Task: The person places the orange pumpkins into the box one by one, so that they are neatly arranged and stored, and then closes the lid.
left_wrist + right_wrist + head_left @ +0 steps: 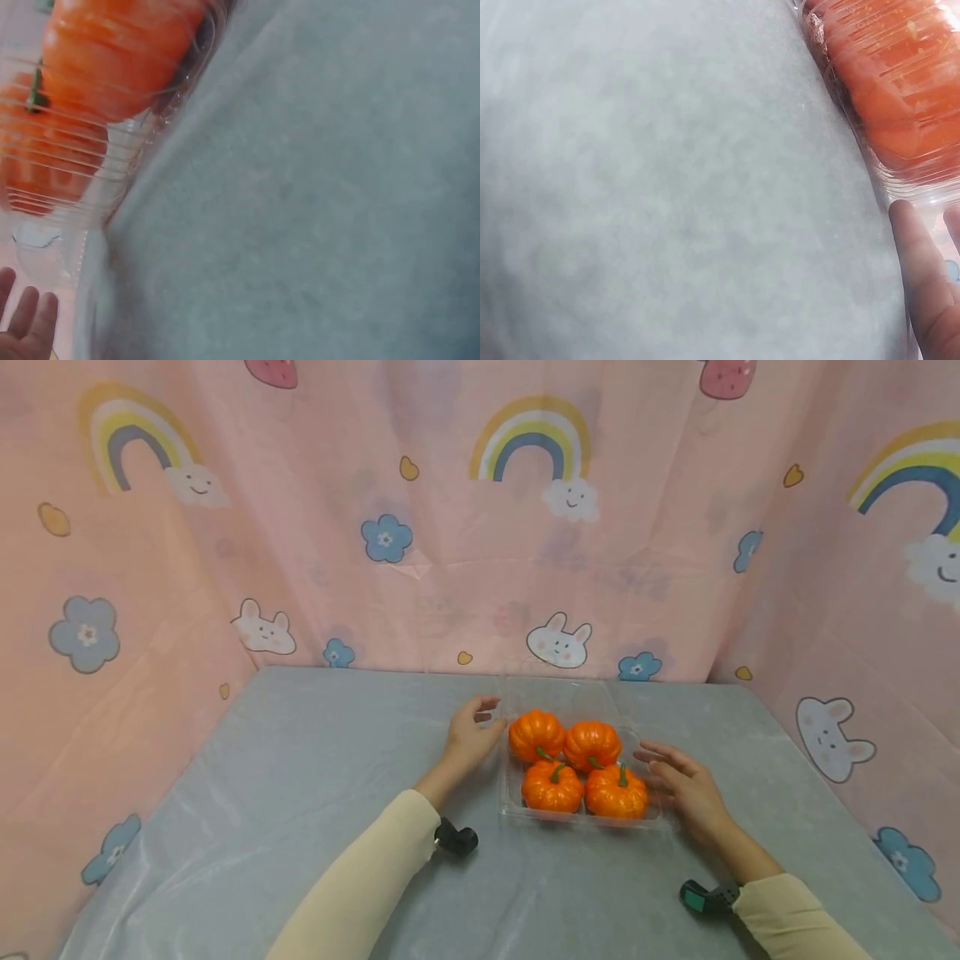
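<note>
Several small orange pumpkins (553, 787) with green stems sit in a clear plastic clamshell box (588, 821). Its transparent lid (562, 695) stands open at the back. My left hand (471, 737) is beside the box's left edge, fingers loosely bent and holding nothing. On the opposite side, my right hand (692, 789) has its fingers extended at the box's right wall; whether they touch it, I cannot tell. Ribbed clear plastic with a pumpkin (112, 56) behind it shows in the left wrist view. The right wrist view shows the box's side close to the fingers (919, 262).
A grey cloth (315, 760) covers the table under the box. Pink printed curtains (450, 585) hang behind the table and along both sides. Dark wrist cameras (456, 839) are worn on both wrists.
</note>
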